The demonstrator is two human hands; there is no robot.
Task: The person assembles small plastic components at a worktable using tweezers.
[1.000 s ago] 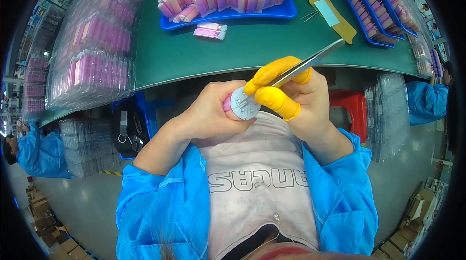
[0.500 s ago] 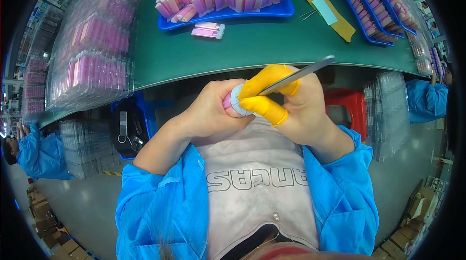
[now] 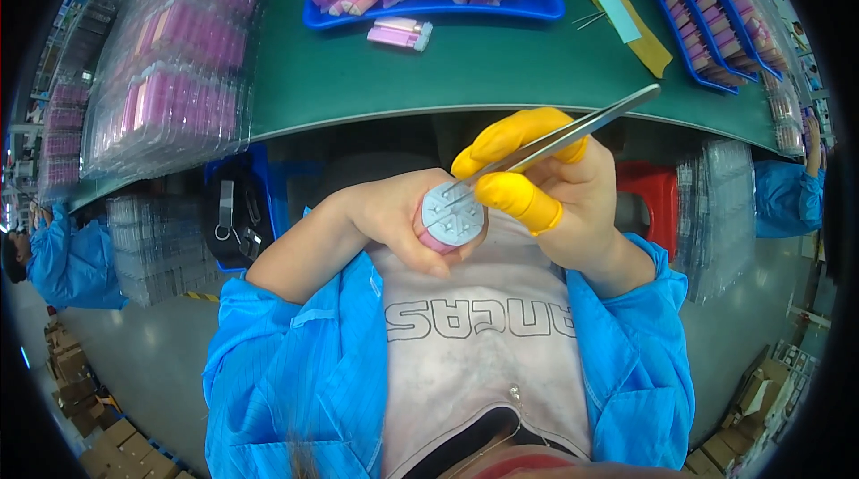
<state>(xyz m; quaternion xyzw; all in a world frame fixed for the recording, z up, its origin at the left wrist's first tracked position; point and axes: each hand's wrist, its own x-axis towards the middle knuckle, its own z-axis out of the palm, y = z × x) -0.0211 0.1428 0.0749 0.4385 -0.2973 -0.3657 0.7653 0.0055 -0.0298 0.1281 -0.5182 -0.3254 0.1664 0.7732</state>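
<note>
My left hand (image 3: 399, 215) is closed around a bundle of pink sticks whose round pale-blue end (image 3: 452, 213) faces up, showing several small raised bumps. In my right hand (image 3: 573, 202), yellow finger cots cover the thumb and finger that pinch a pair of metal tweezers (image 3: 586, 126). The tweezer tips reach to the pale-blue end, at its upper right; whether they grip anything there is too small to tell. Across the bench edge lies a small pink piece with a pale-blue end (image 3: 399, 33), in front of a blue tray (image 3: 438, 16) packed with pink and cream wedge-shaped pieces.
Stacked clear plastic trays (image 3: 170, 112) of pink pieces stand on the green bench (image 3: 358, 85) at left. A yellow strip with a pale card (image 3: 631, 27) lies at right, near tilted blue trays (image 3: 707, 41). Below are a red stool (image 3: 649, 202) and a black bag (image 3: 237, 224).
My left hand has tilted the bundle so its pale-blue end faces up more fully. The right hand's fingers have drawn back to the right, and the tweezers' two arms show apart.
</note>
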